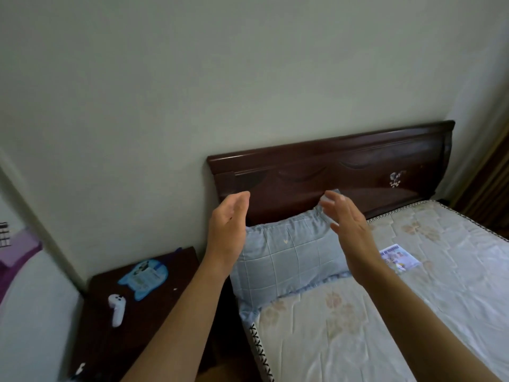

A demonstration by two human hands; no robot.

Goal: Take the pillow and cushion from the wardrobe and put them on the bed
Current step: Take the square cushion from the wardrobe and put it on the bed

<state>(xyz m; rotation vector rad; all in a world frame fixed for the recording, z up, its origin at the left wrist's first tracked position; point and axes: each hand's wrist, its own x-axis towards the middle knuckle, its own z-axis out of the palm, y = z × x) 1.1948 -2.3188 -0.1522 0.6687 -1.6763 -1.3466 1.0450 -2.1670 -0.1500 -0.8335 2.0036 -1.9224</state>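
Note:
A light blue checked pillow [286, 260] lies on the bed's mattress [385, 312], leaning against the dark wooden headboard [344, 172] at the bed's left corner. My left hand [228, 224] hovers open by the pillow's left end, palm facing right. My right hand [349, 227] is open over the pillow's right end, fingers spread, not gripping it. Neither hand holds anything. No second cushion or wardrobe is in view.
A dark bedside table [154, 321] stands left of the bed, with a white controller [117, 308] and a blue cat-shaped item [144, 277] on it. A printed label [399, 257] lies on the mattress. A pale wall rises behind.

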